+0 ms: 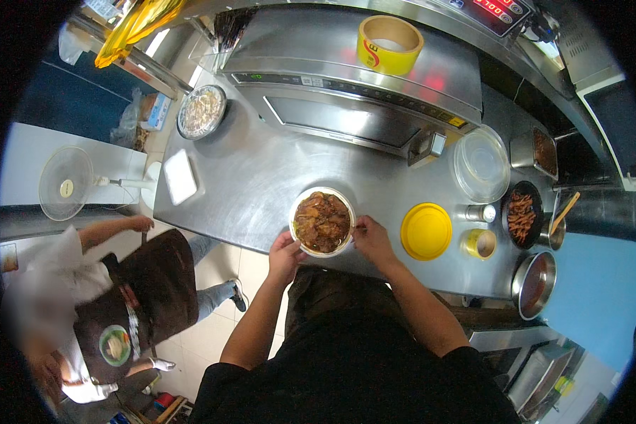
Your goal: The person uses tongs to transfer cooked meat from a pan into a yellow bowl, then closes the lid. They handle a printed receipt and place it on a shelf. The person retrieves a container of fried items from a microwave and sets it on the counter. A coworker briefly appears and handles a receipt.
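Observation:
A round white-rimmed bowl (292, 233) is at the front edge of the steel table, filled with glossy brown sauced chunks of food (323, 222). My left hand (285, 257) holds its lower left side, thumb near the rim. On the opposite side, my right hand (372, 241) grips the rim between thumb and fingers. The undersides of the fingers are hidden. A yellow round lid or shallow dish (426, 231) lies to the right of my right hand.
Behind the bowl stands a microwave oven (344, 119) with a tape roll (389, 47) on top. Right are clear plastic lids (482, 164), a shaker (480, 213), another tape roll (479, 244), a dark bowl of food (521, 214) and a steel bowl (535, 286). An aproned person (138, 297) is left.

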The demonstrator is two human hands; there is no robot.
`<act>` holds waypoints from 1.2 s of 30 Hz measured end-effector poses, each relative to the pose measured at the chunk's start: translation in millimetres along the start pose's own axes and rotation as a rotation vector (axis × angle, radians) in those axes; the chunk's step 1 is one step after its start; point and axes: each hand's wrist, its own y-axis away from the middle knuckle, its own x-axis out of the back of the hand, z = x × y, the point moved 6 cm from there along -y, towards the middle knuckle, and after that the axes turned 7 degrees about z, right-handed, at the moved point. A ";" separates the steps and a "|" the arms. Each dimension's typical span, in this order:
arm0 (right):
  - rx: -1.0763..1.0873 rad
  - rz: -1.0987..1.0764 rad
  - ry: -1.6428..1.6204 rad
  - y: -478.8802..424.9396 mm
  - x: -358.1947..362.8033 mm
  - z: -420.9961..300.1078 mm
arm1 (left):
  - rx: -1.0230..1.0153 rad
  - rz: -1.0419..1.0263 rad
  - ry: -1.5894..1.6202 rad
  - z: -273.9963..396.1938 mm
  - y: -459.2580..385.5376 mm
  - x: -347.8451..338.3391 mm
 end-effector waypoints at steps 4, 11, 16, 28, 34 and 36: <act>0.098 0.049 0.009 1.1 -2.0 -0.7 | 0.003 -0.032 0.025 0.3 0.4 1.3; -0.004 -0.001 -0.101 6.5 1.9 -8.2 | 0.012 -0.013 0.074 0.0 6.4 1.9; -0.026 -0.008 -0.170 8.3 2.7 -10.6 | 0.040 -0.014 0.041 5.2 11.1 -2.5; -0.069 0.003 -0.198 2.1 0.4 -8.3 | 0.065 0.032 0.008 4.4 10.3 2.4; -0.160 -0.053 -0.205 0.3 1.9 -11.5 | 0.068 0.018 0.020 4.2 8.1 4.1; -0.158 -0.045 -0.214 -0.1 3.4 -10.2 | 0.069 0.026 -0.014 4.0 8.8 3.4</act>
